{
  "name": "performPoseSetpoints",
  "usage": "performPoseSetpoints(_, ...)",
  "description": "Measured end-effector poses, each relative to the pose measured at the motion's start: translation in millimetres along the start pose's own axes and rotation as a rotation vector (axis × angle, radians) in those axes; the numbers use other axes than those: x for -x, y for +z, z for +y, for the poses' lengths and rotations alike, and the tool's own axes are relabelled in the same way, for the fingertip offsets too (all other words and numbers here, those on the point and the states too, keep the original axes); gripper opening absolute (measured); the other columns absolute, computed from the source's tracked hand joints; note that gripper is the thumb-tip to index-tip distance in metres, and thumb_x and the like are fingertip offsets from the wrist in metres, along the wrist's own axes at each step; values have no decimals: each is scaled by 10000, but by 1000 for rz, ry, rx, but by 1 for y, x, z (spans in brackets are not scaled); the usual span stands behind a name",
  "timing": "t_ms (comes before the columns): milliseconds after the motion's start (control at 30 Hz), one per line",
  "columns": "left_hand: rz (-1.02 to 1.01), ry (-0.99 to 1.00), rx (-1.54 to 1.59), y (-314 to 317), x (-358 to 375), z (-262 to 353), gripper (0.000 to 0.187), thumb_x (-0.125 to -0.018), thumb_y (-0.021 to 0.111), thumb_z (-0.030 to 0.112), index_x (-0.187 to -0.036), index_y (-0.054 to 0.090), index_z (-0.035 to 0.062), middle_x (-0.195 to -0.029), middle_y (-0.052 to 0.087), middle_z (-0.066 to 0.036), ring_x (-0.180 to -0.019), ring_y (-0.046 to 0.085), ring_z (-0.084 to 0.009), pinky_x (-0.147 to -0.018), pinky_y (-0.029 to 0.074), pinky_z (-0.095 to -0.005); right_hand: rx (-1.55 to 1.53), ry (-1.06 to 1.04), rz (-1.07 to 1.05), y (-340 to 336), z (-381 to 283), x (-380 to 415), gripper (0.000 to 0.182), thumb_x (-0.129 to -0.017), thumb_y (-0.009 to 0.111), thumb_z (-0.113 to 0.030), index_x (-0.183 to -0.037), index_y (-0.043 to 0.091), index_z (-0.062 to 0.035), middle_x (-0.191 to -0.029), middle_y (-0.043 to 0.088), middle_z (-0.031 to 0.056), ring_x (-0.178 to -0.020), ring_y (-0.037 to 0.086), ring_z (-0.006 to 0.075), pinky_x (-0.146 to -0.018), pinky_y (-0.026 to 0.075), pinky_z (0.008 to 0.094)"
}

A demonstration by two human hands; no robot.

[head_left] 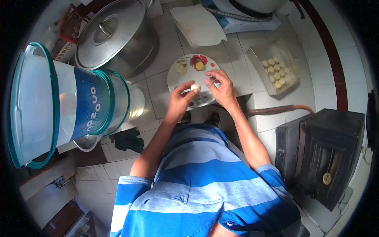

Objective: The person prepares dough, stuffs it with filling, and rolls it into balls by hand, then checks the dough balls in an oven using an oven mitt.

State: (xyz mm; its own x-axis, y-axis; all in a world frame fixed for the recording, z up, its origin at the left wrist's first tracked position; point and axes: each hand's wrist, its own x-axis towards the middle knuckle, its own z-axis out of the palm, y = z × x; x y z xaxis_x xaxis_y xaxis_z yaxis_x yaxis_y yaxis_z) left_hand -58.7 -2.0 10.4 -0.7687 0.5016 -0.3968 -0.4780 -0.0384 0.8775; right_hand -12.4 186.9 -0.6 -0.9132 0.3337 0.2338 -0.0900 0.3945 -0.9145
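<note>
Left hand (179, 98) pinches a small pale dough ball (195, 87) at its fingertips, held just above the near edge of a white plate (175, 81) on the tiled floor. Right hand (222, 87) hovers beside it with fingers curled loosely, tips close to the ball; whether they touch it cannot be told. On the plate lie a pale lump, a yellow piece on a red patch, and some darker bits nearest the person. A tray (256, 59) of similar pale rounds sits to the right, well apart, with a black oven (319, 154) nearer the person on that side. A lidded pot (114, 35) stands to the left, beyond a blue-banded jug (75, 102). The grip looks light, so the ball could slip and drop onto the floor rather than the plate, or get squashed out of shape if the fingers press harder
</note>
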Motion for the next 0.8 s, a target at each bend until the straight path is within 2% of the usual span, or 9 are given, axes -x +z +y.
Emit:
performPoseSetpoints(33, -1, -6, -189, -2, -4, -1, 456, -929, 733, 84, -1346, 596, -35, -1177, 656, -131, -1075, 691, -246, -886, 555, -366, -3, -8, -5, 5, 5, -6, 195, -909, 760, -146, -1077, 748, -47, -1088, 691, 95, -972, 675, 240, -842, 545, 350)
performPoseSetpoints(67, 5, -1, -188, -9, -12, -14, 456, -929, 733, 84, -1346, 596, -35, -1177, 656, -131, -1075, 691, -246, -886, 555, -366, 112, -90, -25, 11, 10, -13, 198, -896, 751, -119, -1081, 743, -47, -1075, 689, 104, -979, 675, 269, -849, 544, 369)
performPoseSetpoints(133, -12, 670, -900, -22, -28, -40, 399, -859, 753, 67, -1244, 661, 19, -1169, 661, -141, -1054, 663, -332, -880, 529, -409, 233, -144, -72, 24, 12, -24, 189, -876, 717, -74, -1061, 729, -38, -1053, 682, 135, -1000, 668, 341, -885, 534, 426)
performPoseSetpoints(233, -37, 663, -924, -29, -25, -43, 360, -824, 748, 60, -1174, 670, 33, -1188, 653, -150, -1080, 611, -399, -955, 503, -441, 351, -240, -115, 50, 31, -45, 175, -913, 715, -119, -1078, 736, -65, -1080, 685, 82, -1046, 665, 318, -864, 540, 404)
performPoseSetpoints(367, 41, 715, -893, -40, -9, -35, 328, -840, 745, 69, -1158, 675, 29, -1198, 655, -153, -1109, 612, -372, -972, 495, -437, 500, -337, -185, 76, 36, -72, 195, -911, 678, -100, -1095, 735, -64, -1121, 641, 126, -1074, 626, 350, -917, 511, 441)
performPoseSetpoints(567, 222, 685, -877, -54, -13, -33, 315, -852, 745, 89, -1150, 672, 20, -1201, 656, -165, -1102, 619, -381, -959, 496, -454, 615, -356, -343, 84, 20, -87, 175, -901, 681, -111, -1057, 734, -52, -1116, 617, 150, -1078, 594, 351, -939, 485, 461)
performPoseSetpoints(667, 266, 608, -807, -55, -21, -23, 311, -859, 737, 90, -1153, 669, 16, -1196, 654, -174, -1086, 626, -394, -948, 497, -465, 611, -333, -340, 81, 27, -88, 132, -910, 671, -112, -1011, 704, -33, -1144, 607, 156, -1086, 578, 350, -949, 468, 468)
performPoseSetpoints(733, 333, 703, -800, -49, -28, -15, 327, -849, 757, 75, -1152, 678, -20, -1107, 669, -215, -1025, 668, -400, -868, 530, -432, 571, -305, -308, 79, 26, -81, 123, -913, 668, -112, -1000, 684, -26, -1154, 603, 159, -1099, 572, 360, -957, 459, 471)
performPoseSetpoints(800, 335, 700, -772, -43, -38, -11, 312, -854, 752, 88, -1141, 675, -8, -1140, 666, -201, -1058, 645, -405, -911, 511, -453, 533, -275, -275, 77, 30, -76, 118, -916, 665, -111, -990, 664, -18, -1165, 599, 163, -1112, 566, 369, -966, 450, 475)
